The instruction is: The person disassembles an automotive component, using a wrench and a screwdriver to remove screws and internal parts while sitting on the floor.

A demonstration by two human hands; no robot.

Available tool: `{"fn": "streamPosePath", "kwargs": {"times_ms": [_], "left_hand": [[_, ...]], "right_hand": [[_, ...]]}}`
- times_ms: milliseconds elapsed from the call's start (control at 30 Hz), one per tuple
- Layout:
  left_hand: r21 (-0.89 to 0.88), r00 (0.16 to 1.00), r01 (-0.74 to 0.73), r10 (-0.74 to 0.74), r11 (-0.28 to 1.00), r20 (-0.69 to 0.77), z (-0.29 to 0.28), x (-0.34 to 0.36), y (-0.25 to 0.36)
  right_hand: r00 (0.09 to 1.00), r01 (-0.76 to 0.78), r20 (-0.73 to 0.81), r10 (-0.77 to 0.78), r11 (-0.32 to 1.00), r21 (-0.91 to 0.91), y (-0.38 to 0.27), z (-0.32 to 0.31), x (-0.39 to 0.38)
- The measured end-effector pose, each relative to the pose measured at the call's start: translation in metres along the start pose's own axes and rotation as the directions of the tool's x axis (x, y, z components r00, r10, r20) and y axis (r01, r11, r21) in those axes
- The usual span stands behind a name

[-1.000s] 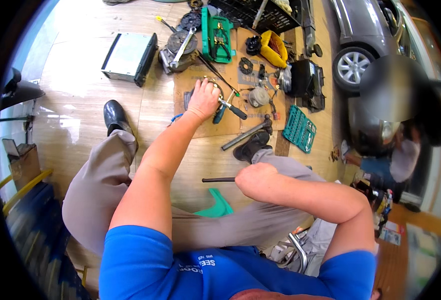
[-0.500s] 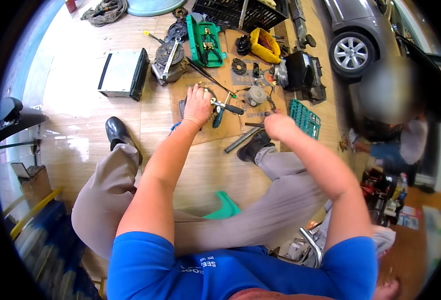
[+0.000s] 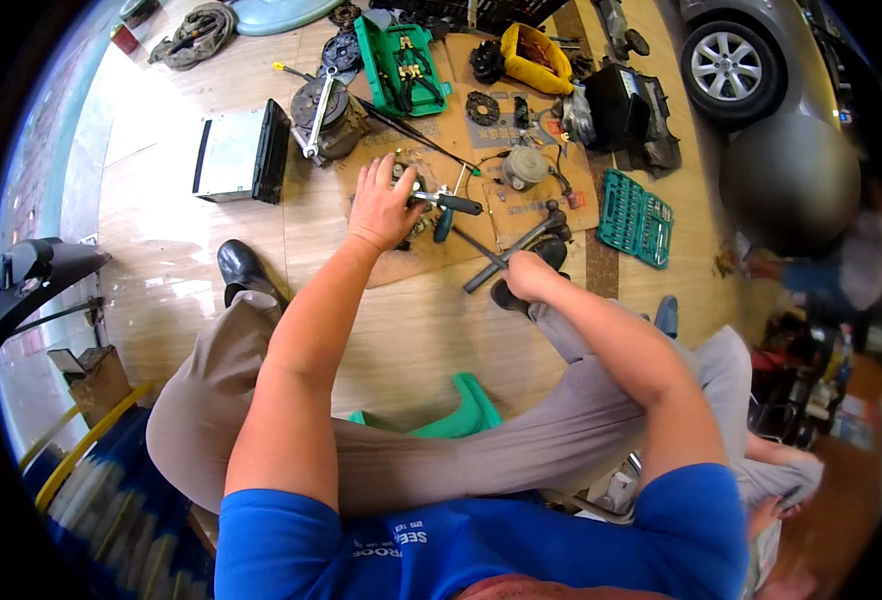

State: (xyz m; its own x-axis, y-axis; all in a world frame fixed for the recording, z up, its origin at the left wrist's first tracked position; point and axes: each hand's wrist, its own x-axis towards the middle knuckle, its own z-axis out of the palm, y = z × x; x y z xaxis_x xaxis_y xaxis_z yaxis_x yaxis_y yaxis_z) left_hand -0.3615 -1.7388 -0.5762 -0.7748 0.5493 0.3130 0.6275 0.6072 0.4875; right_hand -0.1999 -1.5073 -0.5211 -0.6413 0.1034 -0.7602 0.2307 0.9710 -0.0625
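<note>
My left hand (image 3: 383, 208) lies over a round dark metal part (image 3: 419, 226) on the cardboard, its fingers and thumb curved about the part's upper side. Against that thumb sits a chrome tool with a black handle (image 3: 461, 204); a dark teal handle (image 3: 444, 226) points toward me below it. My right hand (image 3: 528, 275) is closed round the near end of a thin dark bar (image 3: 479, 246), whose far end points at the round part. Under the bar, a hammer (image 3: 521, 243) lies slantwise beside my shoe. What the left palm covers is hidden.
Beyond my hands are a wrench (image 3: 321, 115) on a motor-like part (image 3: 336, 130), a green plier case (image 3: 439, 88), a yellow tub (image 3: 551, 68) and a grey round part (image 3: 526, 168). A teal socket set (image 3: 636, 218) lies right. A person (image 3: 841, 270) and a car (image 3: 736, 60) are farther right.
My right hand has come left and toward me with the bar, which now slants up to the left. The hammer's head has come into sight. The left hand remains at the round part.
</note>
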Motion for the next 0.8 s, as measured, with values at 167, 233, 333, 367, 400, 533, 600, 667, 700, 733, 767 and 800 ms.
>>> {"fn": "streamPosePath", "kwargs": {"times_ms": [167,233,333,367,400,533,600,667,700,733,767,800], "left_hand": [[0.058,0.998,0.016,-0.019,0.998,0.057,0.008,0.001,-0.001],[0.045,1.000,-0.029,0.029,0.999,0.003,0.016,0.005,0.004],[0.026,0.999,-0.051,0.051,0.998,-0.013,0.034,-0.006,0.025],[0.015,0.999,-0.039,0.039,0.999,-0.021,0.041,-0.018,0.026],[0.027,0.997,-0.035,0.036,0.999,-0.062,0.039,-0.013,0.016],[0.033,1.000,0.002,-0.001,0.999,-0.025,0.030,-0.001,0.011],[0.058,0.999,0.034,-0.035,0.998,0.028,0.024,0.001,0.007],[0.083,0.999,0.045,-0.045,0.995,-0.007,0.024,0.002,0.008],[0.092,0.999,0.052,-0.051,0.994,-0.013,0.027,0.000,0.008],[0.080,0.998,0.068,-0.068,0.994,-0.008,0.029,-0.005,0.009],[0.073,0.997,0.083,-0.083,0.994,-0.005,0.027,-0.009,0.005],[0.069,0.996,0.093,-0.092,0.993,-0.015,0.025,-0.007,0.003]], "right_hand": [[0.910,0.388,0.292,-0.294,0.851,-0.354,-0.055,-0.023,-0.127],[0.828,0.541,0.347,-0.440,0.788,-0.293,-0.050,-0.029,-0.129],[0.952,0.262,0.278,-0.128,0.809,-0.526,-0.041,-0.127,-0.060],[0.991,0.110,0.127,-0.039,0.773,-0.625,-0.046,-0.171,-0.046],[0.991,-0.033,-0.124,-0.058,0.779,-0.626,-0.050,-0.208,-0.051],[0.986,0.019,-0.109,-0.124,0.741,-0.671,-0.063,-0.205,-0.085],[0.999,-0.053,-0.026,0.046,0.840,-0.540,-0.087,-0.194,-0.105],[0.996,-0.087,-0.039,0.078,0.863,-0.498,-0.067,-0.170,-0.091],[0.990,-0.140,-0.066,0.123,0.891,-0.432,-0.057,-0.151,-0.080],[0.987,-0.158,-0.092,0.133,0.916,-0.368,-0.044,-0.128,-0.064],[0.982,-0.172,-0.123,0.141,0.938,-0.301,-0.030,-0.101,-0.040],[0.974,-0.189,-0.166,0.152,0.954,-0.233,-0.012,-0.073,-0.013]]}}
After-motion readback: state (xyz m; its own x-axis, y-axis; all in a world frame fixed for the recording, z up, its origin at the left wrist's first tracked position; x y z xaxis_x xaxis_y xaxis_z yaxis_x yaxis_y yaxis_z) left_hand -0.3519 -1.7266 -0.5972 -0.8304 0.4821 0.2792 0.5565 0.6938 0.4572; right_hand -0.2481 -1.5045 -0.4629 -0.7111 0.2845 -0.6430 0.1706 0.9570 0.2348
